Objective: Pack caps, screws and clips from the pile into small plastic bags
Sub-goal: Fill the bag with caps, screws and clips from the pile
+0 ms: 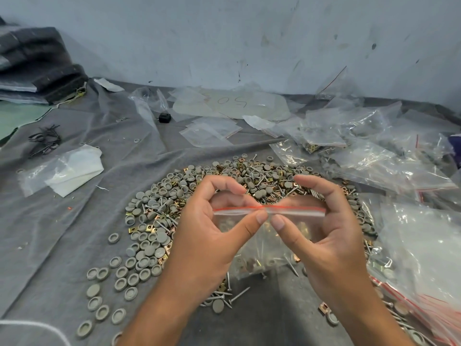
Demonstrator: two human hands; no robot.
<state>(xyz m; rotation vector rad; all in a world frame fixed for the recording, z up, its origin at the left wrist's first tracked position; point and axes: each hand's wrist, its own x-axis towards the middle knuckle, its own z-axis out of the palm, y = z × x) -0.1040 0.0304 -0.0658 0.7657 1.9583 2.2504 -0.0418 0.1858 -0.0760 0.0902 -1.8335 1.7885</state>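
Note:
A small clear plastic bag (pixel 268 243) with a red zip strip hangs above the pile, holding screws and brass clips. My left hand (pixel 212 233) pinches the zip strip between thumb and forefinger near its middle. My right hand (pixel 326 233) pinches the same strip right beside it, thumb tips almost touching. Beneath and behind the hands lies the pile (pixel 174 211) of grey round caps, silver screws and brass clips on the grey cloth (pixel 62 236). Loose caps (pixel 119 278) are scattered at the pile's near left.
Filled zip bags (pixel 374 156) heap up at the right and back right. Empty bags (pixel 212 131) lie behind the pile. A white folded bag (pixel 72 171) sits at the left, black wire pieces (pixel 45 141) farther left. A stained wall (pixel 249 41) closes the back.

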